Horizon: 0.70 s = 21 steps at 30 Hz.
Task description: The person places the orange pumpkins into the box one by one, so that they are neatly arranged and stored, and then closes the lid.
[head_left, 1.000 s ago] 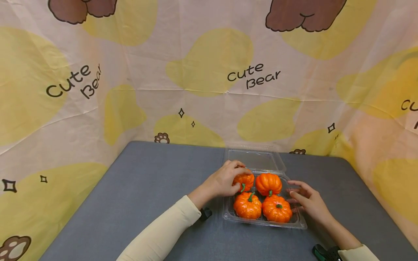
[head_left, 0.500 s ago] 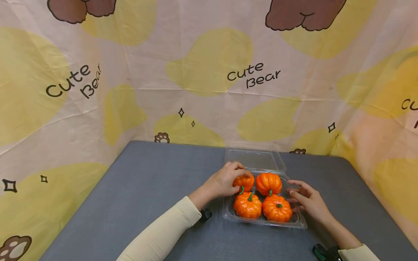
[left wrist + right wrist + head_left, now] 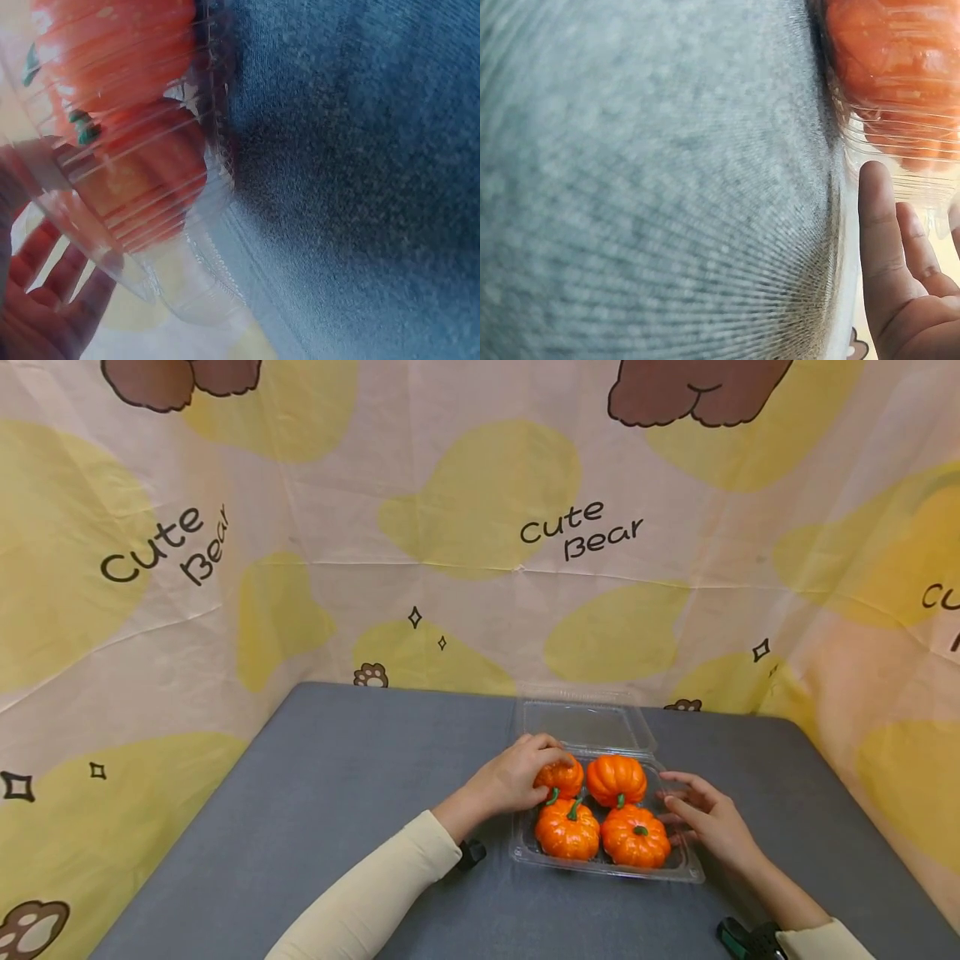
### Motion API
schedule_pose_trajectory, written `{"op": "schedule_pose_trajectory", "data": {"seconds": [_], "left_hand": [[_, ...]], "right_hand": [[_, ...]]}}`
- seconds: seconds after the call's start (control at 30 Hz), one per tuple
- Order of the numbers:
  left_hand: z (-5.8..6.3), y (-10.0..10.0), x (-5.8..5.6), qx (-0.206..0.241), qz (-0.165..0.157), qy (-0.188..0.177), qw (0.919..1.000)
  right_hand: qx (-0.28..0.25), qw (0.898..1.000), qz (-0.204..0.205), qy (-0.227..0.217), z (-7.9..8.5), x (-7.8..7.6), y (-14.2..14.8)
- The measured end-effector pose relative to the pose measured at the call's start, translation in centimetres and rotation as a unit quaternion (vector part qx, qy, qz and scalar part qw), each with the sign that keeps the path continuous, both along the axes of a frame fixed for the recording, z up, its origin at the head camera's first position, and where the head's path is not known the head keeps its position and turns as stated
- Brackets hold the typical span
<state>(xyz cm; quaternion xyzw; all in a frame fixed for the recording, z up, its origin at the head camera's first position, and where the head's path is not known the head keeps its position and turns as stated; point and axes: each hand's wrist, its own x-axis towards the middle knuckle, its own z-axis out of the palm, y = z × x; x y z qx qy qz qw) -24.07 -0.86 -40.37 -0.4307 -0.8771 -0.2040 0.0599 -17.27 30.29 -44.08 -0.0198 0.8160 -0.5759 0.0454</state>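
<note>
A clear plastic clamshell box (image 3: 517, 852) holds several small orange pumpkins with green stems. My left hand (image 3: 513, 777) reaches over the box's left wall and grips the back-left pumpkin (image 3: 564, 779), thumb in front and fingers over the top. That pumpkin's stem points toward me, just above the front-left pumpkin (image 3: 567, 832). On the right side sit the back-right pumpkin (image 3: 617, 778) and the front-right pumpkin (image 3: 636, 837). Beside the box's right wall, my right hand (image 3: 712, 822) rests with loosely extended fingers (image 3: 877, 217) at the ribbed plastic.
The box's transparent lid (image 3: 585, 727) lies folded back behind it, near the far edge of the grey table (image 3: 360, 777). A patterned cloth backdrop (image 3: 465, 527) rises around the table's back and sides. Dark bands sit at both wrists.
The back-left pumpkin has turned a little under my left hand, its stem swinging slightly leftward and toward me. My right hand has stayed in place at the box.
</note>
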Motion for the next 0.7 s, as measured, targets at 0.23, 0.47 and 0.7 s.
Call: {"op": "schedule_pose_trajectory", "data": {"seconds": [0.23, 0.47, 0.7], "left_hand": [[0.2, -0.5, -0.5, 0.025, 0.006, -0.032, 0.9992], [0.0, -0.9, -1.9, 0.133, 0.018, -0.107, 0.9852], [0.1, -1.5, -3.5, 0.217, 0.110, -0.174, 0.9543]], "right_hand": [[0.004, 1.000, -0.002, -0.002, 0.2, 0.1, -0.1], [-0.007, 1.000, -0.003, -0.008, 0.2, 0.6, 0.2], [-0.039, 0.999, 0.015, -0.001, 0.5, 1.1, 0.6]]}}
